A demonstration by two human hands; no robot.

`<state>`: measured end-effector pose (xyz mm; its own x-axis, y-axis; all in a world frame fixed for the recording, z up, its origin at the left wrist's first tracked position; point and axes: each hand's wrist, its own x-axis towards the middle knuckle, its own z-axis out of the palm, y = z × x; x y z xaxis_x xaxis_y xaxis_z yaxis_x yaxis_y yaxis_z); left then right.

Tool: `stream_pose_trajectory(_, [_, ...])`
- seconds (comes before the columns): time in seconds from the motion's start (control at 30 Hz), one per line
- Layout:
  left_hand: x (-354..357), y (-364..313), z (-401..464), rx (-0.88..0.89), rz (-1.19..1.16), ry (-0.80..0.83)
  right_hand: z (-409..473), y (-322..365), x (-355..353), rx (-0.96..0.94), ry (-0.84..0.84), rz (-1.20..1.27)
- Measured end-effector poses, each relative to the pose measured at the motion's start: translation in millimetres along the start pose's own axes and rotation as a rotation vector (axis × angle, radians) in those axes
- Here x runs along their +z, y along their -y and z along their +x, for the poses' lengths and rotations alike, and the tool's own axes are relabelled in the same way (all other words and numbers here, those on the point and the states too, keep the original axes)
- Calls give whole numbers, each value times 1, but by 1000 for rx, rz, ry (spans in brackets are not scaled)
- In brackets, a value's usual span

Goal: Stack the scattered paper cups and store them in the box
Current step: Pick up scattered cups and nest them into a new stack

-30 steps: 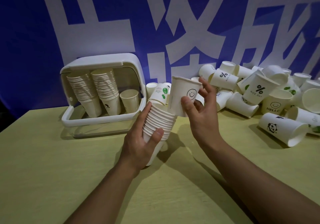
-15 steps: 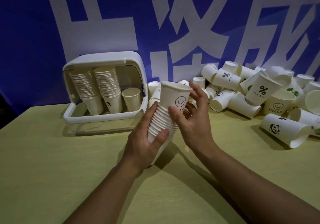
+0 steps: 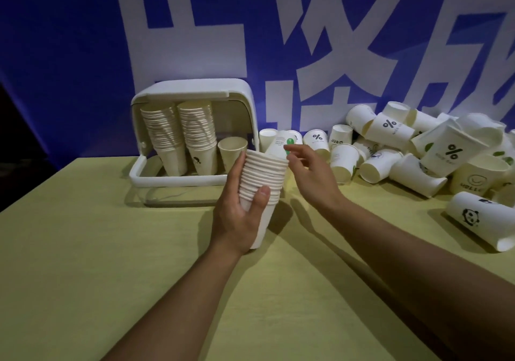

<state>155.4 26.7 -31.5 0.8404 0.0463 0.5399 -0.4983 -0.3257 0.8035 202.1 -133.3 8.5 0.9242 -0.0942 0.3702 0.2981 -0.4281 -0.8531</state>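
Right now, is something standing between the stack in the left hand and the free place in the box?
Nothing visible does. The stack in the left hand is just in front of the box, whose open front faces it.

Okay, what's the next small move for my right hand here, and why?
Probably reach the right hand, which is open and holds nothing, to the leaf-print cup just behind the stack and nest it on top. The left hand grips that stack, and many loose cups remain on the table.
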Motion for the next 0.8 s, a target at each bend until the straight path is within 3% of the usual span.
stream_pose_trajectory(0.13, [-3,3,2,-23,17,-51,38,-2,19,89,141,-199])
stream_pose_trajectory(0.33, [-3,5,4,-12,53,-87,58,-13,47,109,161,-484])
stream_pose_trajectory(0.43, [-4,5,4,-8,64,-98,60,-19,52,149,125,-477])
stream_pose_trajectory(0.8, [-5,0,3,-15,19,-95,29,-18,25,215,254,-410])
